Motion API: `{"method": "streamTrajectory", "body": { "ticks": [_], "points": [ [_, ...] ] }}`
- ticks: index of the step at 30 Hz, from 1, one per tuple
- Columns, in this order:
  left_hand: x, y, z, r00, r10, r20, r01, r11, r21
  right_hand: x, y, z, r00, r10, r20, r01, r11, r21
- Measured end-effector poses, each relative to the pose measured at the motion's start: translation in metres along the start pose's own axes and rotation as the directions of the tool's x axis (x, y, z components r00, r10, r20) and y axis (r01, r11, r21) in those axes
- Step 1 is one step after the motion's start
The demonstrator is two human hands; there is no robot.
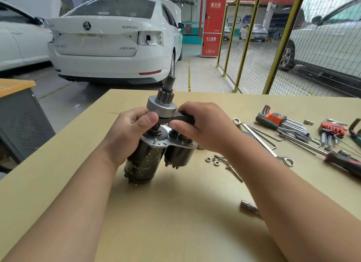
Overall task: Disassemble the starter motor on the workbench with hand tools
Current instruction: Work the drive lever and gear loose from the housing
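The starter motor (144, 160) stands upright on the workbench (175, 213), a black barrel with a smaller solenoid (180, 155) beside it and a silver plate on top. Its pinion gear and drive clutch (161, 103) rise on the shaft above the plate. My left hand (127, 132) wraps around the shaft below the clutch, thumb pressed against the dark shift fork (181, 118). My right hand (203, 125) pinches that fork from the right side.
Loose nuts (213, 160) and long bolts (233, 169) lie right of the motor. Further right are a ring spanner (261, 140), hex key sets (283, 123), a red-handled screwdriver (343, 160) and a socket (249, 206). A grey cabinet (21, 125) stands left of the bench.
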State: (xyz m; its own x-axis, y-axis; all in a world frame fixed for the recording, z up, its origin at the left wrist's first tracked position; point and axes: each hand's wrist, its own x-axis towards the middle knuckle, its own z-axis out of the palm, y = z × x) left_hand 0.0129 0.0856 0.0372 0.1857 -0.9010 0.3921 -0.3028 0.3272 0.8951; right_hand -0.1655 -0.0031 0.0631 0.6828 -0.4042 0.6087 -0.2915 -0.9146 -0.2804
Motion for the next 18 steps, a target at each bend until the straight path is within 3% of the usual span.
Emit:
{"method": "streamTrajectory", "body": {
  "ticks": [4, 11, 15, 18],
  "points": [
    [0.002, 0.000, 0.005, 1.000, 0.014, 0.025, -0.012, 0.998, -0.067, 0.002, 0.000, -0.006, 0.999, 0.048, 0.006, -0.049, 0.998, 0.042],
    [0.003, 0.001, 0.011, 0.994, -0.082, 0.068, 0.094, 0.977, -0.192, -0.006, 0.007, -0.009, 0.983, 0.151, 0.105, -0.173, 0.951, 0.256],
    [0.005, 0.003, 0.019, 0.987, -0.105, 0.122, 0.126, 0.975, -0.184, -0.020, 0.022, -0.017, 0.941, 0.188, 0.281, -0.276, 0.907, 0.318],
    [0.006, 0.002, 0.023, 0.985, -0.113, 0.134, 0.136, 0.974, -0.181, -0.034, 0.037, -0.024, 0.859, 0.238, 0.454, -0.396, 0.871, 0.292]
  ]
}}
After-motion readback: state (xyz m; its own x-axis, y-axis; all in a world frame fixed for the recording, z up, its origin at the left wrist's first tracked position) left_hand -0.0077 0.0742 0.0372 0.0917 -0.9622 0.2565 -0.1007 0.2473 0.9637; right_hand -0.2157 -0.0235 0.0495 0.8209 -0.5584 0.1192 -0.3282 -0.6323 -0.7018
